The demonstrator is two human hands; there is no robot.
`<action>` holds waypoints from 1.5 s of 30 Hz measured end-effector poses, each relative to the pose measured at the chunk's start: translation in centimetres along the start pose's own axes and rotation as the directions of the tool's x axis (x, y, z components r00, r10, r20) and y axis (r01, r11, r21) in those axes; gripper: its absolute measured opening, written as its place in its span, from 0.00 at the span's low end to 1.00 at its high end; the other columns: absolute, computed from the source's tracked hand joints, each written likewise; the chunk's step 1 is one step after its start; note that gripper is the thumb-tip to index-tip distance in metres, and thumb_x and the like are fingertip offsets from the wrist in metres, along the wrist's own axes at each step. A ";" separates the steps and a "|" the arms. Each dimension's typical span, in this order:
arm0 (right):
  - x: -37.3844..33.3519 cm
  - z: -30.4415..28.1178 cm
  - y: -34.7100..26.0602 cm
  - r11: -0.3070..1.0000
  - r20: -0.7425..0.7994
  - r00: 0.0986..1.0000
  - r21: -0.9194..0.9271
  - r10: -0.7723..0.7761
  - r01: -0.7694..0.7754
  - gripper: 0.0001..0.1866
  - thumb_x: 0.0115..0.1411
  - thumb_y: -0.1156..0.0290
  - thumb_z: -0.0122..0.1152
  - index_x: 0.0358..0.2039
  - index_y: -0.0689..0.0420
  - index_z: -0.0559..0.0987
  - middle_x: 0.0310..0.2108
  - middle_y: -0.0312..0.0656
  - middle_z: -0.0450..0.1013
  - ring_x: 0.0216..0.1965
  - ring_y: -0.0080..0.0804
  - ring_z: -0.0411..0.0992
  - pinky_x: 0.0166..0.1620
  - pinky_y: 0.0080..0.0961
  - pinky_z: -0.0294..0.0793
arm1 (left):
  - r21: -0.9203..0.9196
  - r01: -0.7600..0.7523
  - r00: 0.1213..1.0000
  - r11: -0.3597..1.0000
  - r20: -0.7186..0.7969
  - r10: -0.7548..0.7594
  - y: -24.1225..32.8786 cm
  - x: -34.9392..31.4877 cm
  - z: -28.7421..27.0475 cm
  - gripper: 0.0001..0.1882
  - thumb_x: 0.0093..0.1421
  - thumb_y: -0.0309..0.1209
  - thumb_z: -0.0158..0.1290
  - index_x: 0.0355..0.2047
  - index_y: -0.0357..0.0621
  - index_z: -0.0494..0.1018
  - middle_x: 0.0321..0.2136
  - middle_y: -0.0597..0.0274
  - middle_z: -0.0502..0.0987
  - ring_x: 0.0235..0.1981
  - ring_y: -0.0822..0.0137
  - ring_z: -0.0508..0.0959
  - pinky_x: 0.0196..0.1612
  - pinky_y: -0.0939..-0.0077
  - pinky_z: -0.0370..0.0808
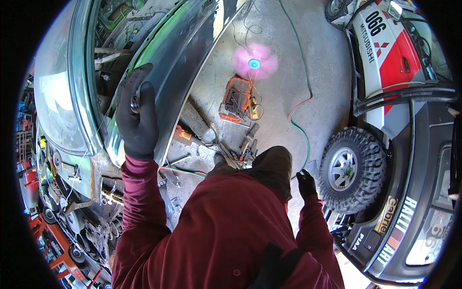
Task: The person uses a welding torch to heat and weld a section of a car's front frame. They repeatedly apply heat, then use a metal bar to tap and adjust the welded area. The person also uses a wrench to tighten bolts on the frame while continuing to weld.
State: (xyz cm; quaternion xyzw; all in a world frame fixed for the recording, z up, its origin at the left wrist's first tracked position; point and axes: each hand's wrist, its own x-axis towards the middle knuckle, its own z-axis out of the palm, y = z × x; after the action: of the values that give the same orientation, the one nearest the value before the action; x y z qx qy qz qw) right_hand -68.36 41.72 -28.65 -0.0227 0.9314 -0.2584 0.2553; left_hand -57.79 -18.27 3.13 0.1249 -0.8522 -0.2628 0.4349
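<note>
My left hand (136, 118), in a black glove, is raised beside the green-and-dark body panel (180, 62) of a car. Its fingers and thumb are closed around a small shiny metal piece (135, 102), mostly covered by the glove. Whether the hand touches the panel, I cannot tell. Low at my other side hangs my right hand (307, 185), also gloved in black, with the fingers curled in. A tiny pale spot shows at its fingertips, too small to name. That hand is nearest to the knobby tyre (356, 168) of a second vehicle.
A blurred pink fan (254, 63) stands on the concrete floor, behind an orange toolbox (235, 99). Hand tools (248, 144) lie near my feet. A red-and-green hose (301, 102) crosses the floor. The car's windshield (62, 86) is at left; an off-road vehicle (399, 139) stands at right.
</note>
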 end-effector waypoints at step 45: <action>82.5 10.5 -44.6 -0.327 0.854 -0.030 -0.166 -0.520 0.931 0.64 0.51 0.60 0.86 0.83 0.41 0.55 0.76 0.51 0.59 0.64 0.54 0.70 0.58 0.50 0.77 | 0.478 0.680 0.708 0.556 -0.626 -0.327 -27.8 7.8 13.4 0.26 0.78 0.44 0.48 0.66 0.41 0.76 0.61 0.50 0.80 0.61 0.54 0.80 0.67 0.56 0.72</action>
State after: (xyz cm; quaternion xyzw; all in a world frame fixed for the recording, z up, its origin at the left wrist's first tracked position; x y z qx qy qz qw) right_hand -138.92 -16.17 -52.68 -0.8193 0.5381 0.1111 0.1638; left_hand -73.70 -40.27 -13.55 0.5814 -0.6774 -0.0099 0.4506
